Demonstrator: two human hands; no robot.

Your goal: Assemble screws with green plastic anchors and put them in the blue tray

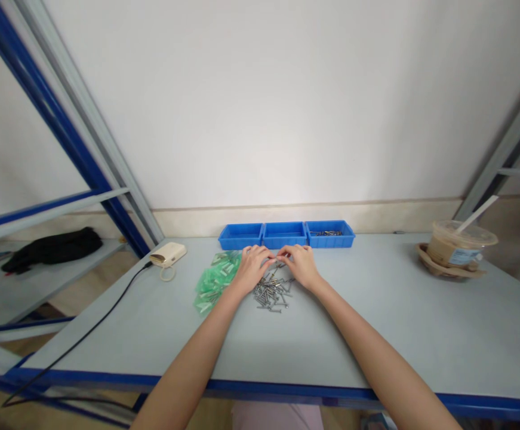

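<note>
A loose pile of silver screws (268, 294) lies on the grey tabletop just below my hands. My left hand (253, 267) reaches over the pile's far left side, thumb and fingertips drawn together. Opposite it, my right hand (302, 264) is also closed in a pinch, its fingertips nearly meeting the left ones. Whatever sits between the fingertips is too small to make out. A crumpled green plastic bag (217, 279) with pale pieces showing in it lies beside my left hand. Beyond the hands stand three joined blue bins; the right bin (331, 242) contains several small screws.
The left bin (240, 243) and middle bin (285, 242) stand near the wall. A cream-coloured device (169, 254) with a black cable (102, 319) lies at left. At right, a lidded drink cup (454, 248) with a straw sits in a cardboard holder (448, 272).
</note>
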